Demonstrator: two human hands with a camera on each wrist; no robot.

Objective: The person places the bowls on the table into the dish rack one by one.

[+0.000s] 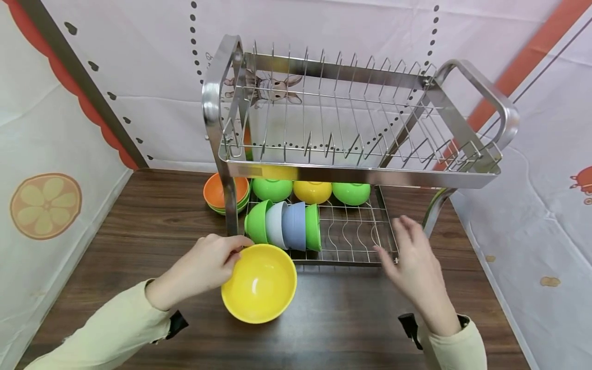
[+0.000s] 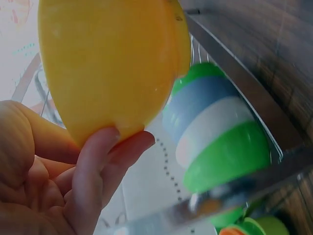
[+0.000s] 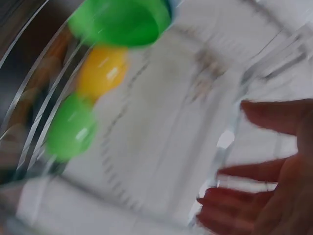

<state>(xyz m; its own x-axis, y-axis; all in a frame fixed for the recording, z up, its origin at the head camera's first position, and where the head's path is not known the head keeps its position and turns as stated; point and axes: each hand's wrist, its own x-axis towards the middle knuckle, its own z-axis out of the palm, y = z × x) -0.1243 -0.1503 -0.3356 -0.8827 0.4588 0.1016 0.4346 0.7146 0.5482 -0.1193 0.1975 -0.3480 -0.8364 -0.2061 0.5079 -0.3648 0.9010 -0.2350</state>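
My left hand pinches the rim of a yellow bowl, held in front of the rack with its inside facing up toward the head camera. In the left wrist view the thumb and fingers close on the edge of the same yellow bowl. My right hand hovers at the right front of the rack, holding nothing, its fingers spread apart in the right wrist view. On the lower tier a row of green, white and blue bowls stands on edge, just beyond the yellow bowl.
A two-tier metal dish rack stands on the dark wooden table; its upper tier overhangs the lower. Behind the standing row sit upside-down green and yellow bowls. Stacked orange and green bowls lie beside the left leg.
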